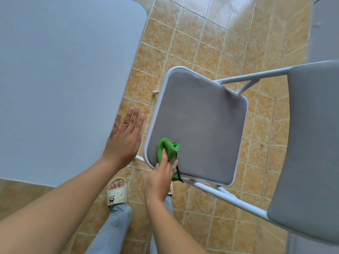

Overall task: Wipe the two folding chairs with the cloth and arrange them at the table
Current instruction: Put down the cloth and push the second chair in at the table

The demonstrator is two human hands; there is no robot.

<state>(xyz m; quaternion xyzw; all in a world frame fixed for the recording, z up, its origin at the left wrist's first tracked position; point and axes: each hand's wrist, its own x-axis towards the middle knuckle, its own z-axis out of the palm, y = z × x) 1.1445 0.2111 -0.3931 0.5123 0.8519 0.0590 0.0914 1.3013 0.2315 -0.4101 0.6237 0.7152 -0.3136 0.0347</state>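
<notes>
A folding chair with a grey padded seat and white metal frame stands unfolded on the tiled floor, its grey backrest at the right. My right hand presses a bunched green cloth onto the seat's near left corner. My left hand is flat and spread, fingers apart, over the right edge of the pale blue-grey table, holding nothing. Only one chair is in view.
The table fills the left side, close beside the chair's left edge. Orange-tan floor tiles extend beyond the chair. My feet in cream sandals stand between table and chair. A grey wall or surface lies at the far right.
</notes>
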